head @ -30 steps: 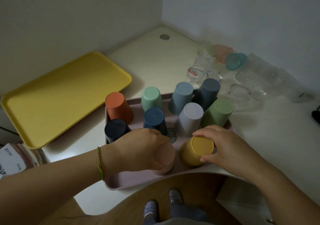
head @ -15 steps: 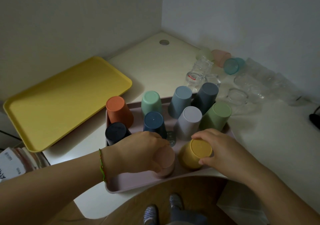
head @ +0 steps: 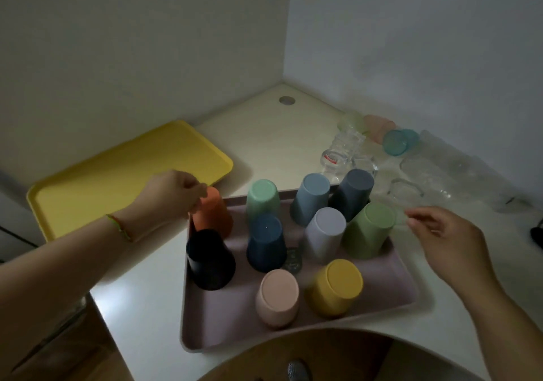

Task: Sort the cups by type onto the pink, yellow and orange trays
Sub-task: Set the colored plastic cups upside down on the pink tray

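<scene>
1. The pink tray [head: 396,286] sits at the near table edge; ten cups stand upside down on it, among them a pink cup [head: 277,295] and a yellow cup [head: 338,283] in front.
2. The left hand [head: 173,195] has curled fingers against the orange cup [head: 214,216] at the tray's far-left corner; whether they clasp it I cannot tell.
3. The right hand [head: 440,233] hovers, blurred, just right of the green cup [head: 367,230]; its hold is unclear.
4. The yellow tray [head: 117,180] lies to the left.
5. Clear glasses lie near the wall; one glass [head: 333,157] carries a red label, unreadable.
</scene>
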